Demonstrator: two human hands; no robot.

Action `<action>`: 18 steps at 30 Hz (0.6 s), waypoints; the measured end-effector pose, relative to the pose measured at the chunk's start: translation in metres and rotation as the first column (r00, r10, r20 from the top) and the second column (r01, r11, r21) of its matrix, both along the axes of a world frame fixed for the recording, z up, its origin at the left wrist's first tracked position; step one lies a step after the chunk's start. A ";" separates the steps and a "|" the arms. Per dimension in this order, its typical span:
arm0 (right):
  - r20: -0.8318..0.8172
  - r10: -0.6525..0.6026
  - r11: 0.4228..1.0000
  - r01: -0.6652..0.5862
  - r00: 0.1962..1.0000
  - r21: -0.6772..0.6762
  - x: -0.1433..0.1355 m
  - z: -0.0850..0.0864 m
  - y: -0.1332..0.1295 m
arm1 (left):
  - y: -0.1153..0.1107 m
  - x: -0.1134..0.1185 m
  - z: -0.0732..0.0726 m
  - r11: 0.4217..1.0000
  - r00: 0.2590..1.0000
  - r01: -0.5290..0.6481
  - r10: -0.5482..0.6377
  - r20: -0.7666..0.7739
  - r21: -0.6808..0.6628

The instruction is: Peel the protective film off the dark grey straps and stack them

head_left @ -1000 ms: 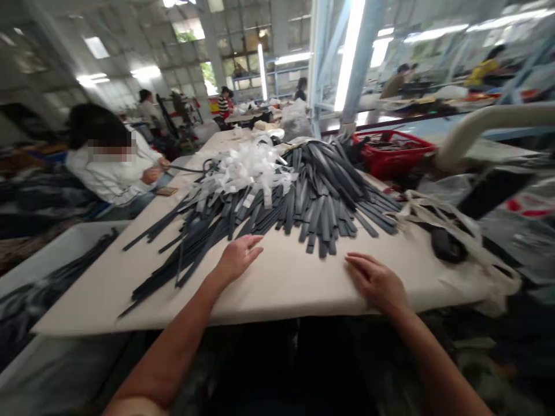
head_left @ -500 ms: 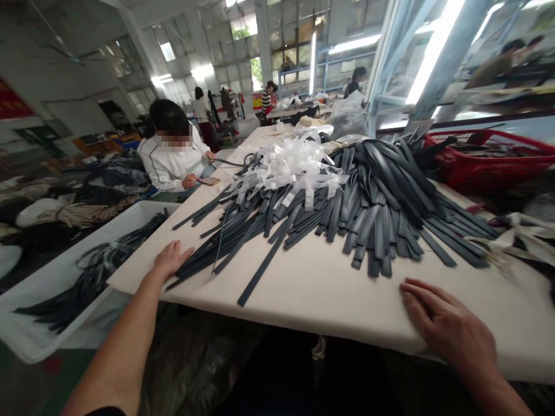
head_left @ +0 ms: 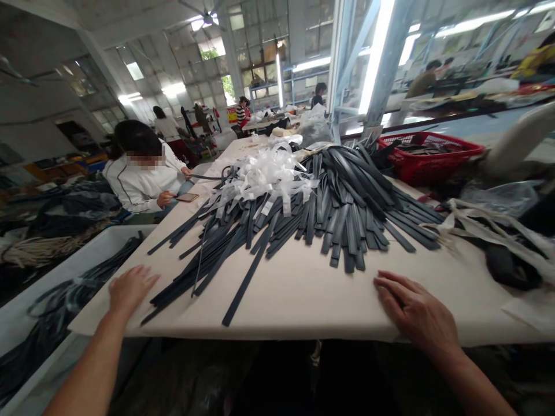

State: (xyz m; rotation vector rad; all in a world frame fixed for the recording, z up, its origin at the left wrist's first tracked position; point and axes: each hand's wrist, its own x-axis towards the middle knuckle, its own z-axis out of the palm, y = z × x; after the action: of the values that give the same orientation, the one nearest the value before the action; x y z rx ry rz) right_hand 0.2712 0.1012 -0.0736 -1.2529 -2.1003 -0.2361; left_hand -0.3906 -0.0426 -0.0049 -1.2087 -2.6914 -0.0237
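Observation:
My left hand (head_left: 130, 292) lies on the left corner of the cream-covered table (head_left: 295, 306), fingers spread, holding nothing. Just to its right are the ends of several dark strips (head_left: 195, 274), a little apart from the fingers. On the table's right side my right hand (head_left: 414, 306) rests with its fingers stretched out and nothing in it. Between and beyond the hands spreads a big heap of dark flat straps (head_left: 359, 185). A tangle of white translucent ribbon (head_left: 273, 173) sits on top of the heap's left part.
A white bin (head_left: 110, 237) of dark strips stands beside the table's left edge. A red basket (head_left: 429, 164) is at the back right, with pale strips (head_left: 489, 231) nearer. Across the left edge a seated person (head_left: 145, 179) holds a phone (head_left: 187, 197) and a dark strip.
The view has turned to the right, so the table and heap sit further left. My left hand now lies farther from the strip ends; my right hand stays flat on the table.

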 end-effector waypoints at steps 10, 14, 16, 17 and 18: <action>-0.024 -0.037 0.997 0.036 0.999 -0.064 -0.002 0.002 -0.003 | 0.130 0.089 0.045 0.940 0.962 0.219 -0.253 0.102 0.262; -0.028 -0.048 0.995 0.046 0.998 -0.084 -0.003 0.001 -0.003 | 0.214 0.162 0.037 0.840 0.858 0.429 -0.494 0.143 0.332; -0.029 -0.066 0.994 0.063 0.997 -0.091 -0.003 0.001 -0.004 | 0.253 0.191 0.034 0.815 0.813 0.474 -0.550 0.188 0.333; -0.029 -0.073 0.993 0.070 0.997 -0.093 -0.003 0.002 -0.004 | 0.271 0.204 0.032 0.813 0.801 0.482 -0.560 0.211 0.327; -0.030 -0.080 0.993 0.077 0.996 -0.094 -0.003 0.003 -0.004 | 0.288 0.214 0.030 0.818 0.796 0.480 -0.558 0.233 0.318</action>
State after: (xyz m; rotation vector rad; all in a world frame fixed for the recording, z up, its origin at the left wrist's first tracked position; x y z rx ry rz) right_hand 0.2684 0.0970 -0.0709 -1.3861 -2.0563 -0.1526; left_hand -0.1767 0.2451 0.0253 -1.9616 -2.3840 -0.6627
